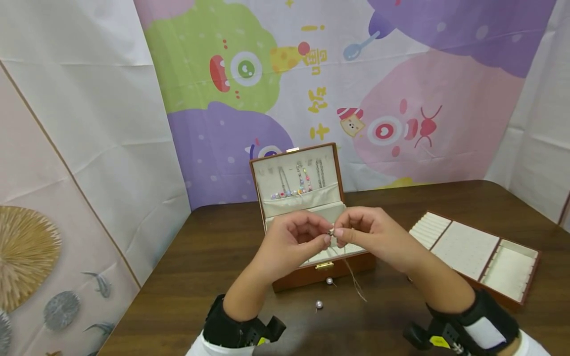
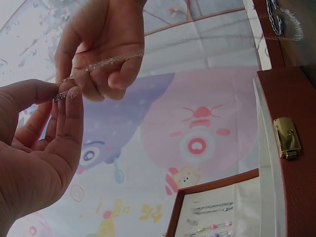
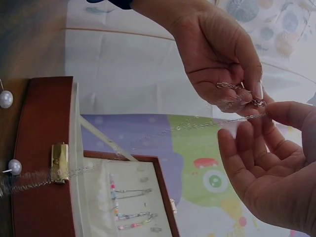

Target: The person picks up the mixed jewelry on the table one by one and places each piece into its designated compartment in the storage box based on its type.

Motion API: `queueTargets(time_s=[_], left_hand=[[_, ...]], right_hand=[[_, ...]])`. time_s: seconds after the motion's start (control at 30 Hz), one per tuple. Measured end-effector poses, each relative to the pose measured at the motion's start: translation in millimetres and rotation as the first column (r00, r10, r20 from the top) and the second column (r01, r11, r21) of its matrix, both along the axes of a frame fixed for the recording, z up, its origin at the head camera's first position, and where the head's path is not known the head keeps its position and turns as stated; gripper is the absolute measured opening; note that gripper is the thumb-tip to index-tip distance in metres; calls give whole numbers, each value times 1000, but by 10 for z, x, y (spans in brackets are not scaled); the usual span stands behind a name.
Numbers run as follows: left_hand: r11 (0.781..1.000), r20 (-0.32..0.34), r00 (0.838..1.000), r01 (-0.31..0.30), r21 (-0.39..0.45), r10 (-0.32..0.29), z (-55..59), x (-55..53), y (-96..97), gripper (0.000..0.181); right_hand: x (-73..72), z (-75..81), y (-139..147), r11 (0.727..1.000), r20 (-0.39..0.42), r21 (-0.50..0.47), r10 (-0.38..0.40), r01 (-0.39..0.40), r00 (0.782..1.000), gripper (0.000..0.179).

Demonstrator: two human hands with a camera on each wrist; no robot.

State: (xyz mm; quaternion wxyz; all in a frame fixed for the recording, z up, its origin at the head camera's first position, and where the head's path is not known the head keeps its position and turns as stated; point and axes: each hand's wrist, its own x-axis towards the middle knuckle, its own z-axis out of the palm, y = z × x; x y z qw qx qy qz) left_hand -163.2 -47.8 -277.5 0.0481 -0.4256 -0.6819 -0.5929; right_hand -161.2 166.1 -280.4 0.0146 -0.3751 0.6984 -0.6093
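Note:
My left hand point(image 1: 296, 242) and right hand point(image 1: 374, 232) meet in front of an opened brown jewelry box point(image 1: 296, 282). Thumb and fingertips of each hand pinch a thin silver chain necklace point(image 3: 192, 126), the two grips nearly touching. Below them the chain hangs in a long loop past the box front. In the right wrist view a bit of chain point(image 3: 229, 86) lies against the left fingers. Whether the pinched ends are joined is too small to tell. Inside the raised lid point(image 1: 267, 173) hang several necklaces point(image 1: 306, 178), some with coloured beads.
Two pearl earrings lie on the table, one pearl earring point(image 1: 329, 281) by the box front and another pearl earring point(image 1: 318, 304) nearer me. To the right sits a lined jewelry tray point(image 1: 467, 247) with compartments. A cartoon cloth point(image 1: 401, 148) hangs behind the table point(image 1: 213, 257).

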Motion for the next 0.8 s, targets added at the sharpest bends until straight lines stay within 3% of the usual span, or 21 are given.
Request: queueTargets(time_s=[0.2,0.47,0.63,0.8], left_hand=[[1000,-18,1000,-25,-10,24,-1,1,-1,12],[999,-23,998,-54,4,54,4,6,-10,15],[998,-30,998,-55,11,55,16,17,-6,20],[999,3,999,-45,7,45,21,30,5,22]], right_hand=[[-6,11,14,1000,1,-19,20,-20,1000,12],[27,6,4,995,7,72,-73,72,997,9],[36,9,4,983,-72,110,-140,148,988,5],[44,31,16,981,-132,96,-152,166,979,6]])
